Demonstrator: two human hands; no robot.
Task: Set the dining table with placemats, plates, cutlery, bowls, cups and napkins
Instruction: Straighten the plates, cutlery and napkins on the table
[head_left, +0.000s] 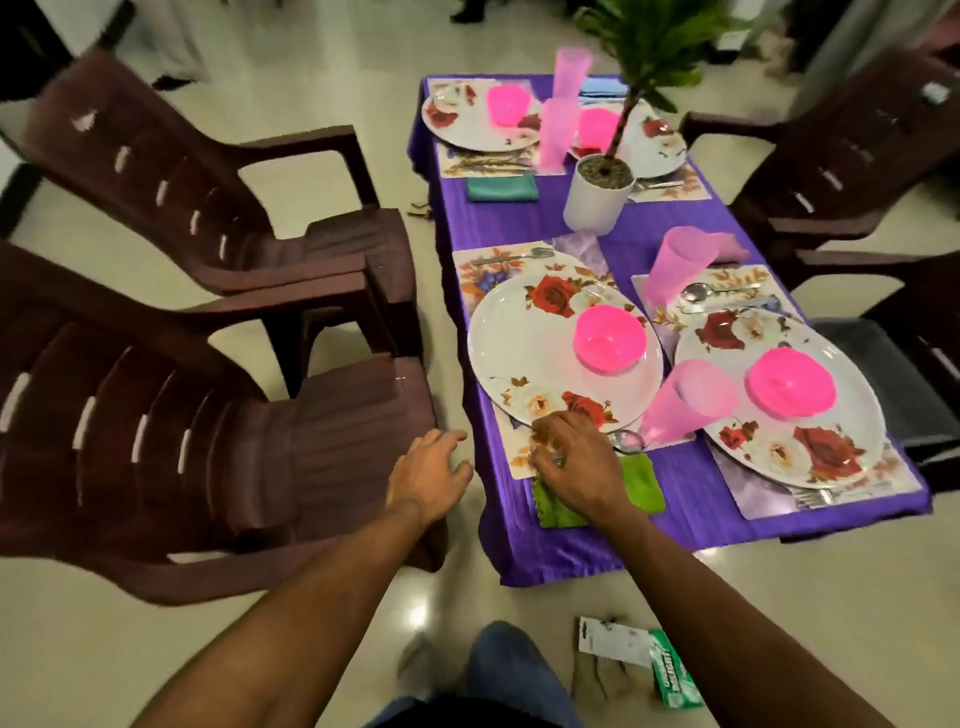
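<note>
On the near left corner of the table (571, 551), covered with a purple cloth, the right hand (576, 462) reaches over a green napkin (644, 486) and the near edge of a flowered placemat (522, 457). Its fingers are curled together around what looks like the handle of a spoon (626, 440), whose bowl shows just to the right of the knuckles; the grip itself is partly hidden. The left hand (428, 475) hovers off the table's left edge, fingers loosely spread, holding nothing, just beside the seat of the nearest brown chair (218, 431).

Just beyond the right hand sits a white rose-patterned plate (524, 353) with a pink bowl (610, 338) on it. A pink cup (685, 402) stands close on the right, between this plate and the neighbouring plate (810, 447), which carries its own bowl. A fork (511, 254) lies at the placemat's far edge. A potted plant (597, 195) stands mid-table, with two more settings beyond. Chairs crowd both sides, and a green packet (675, 670) lies on the floor near the person's feet.
</note>
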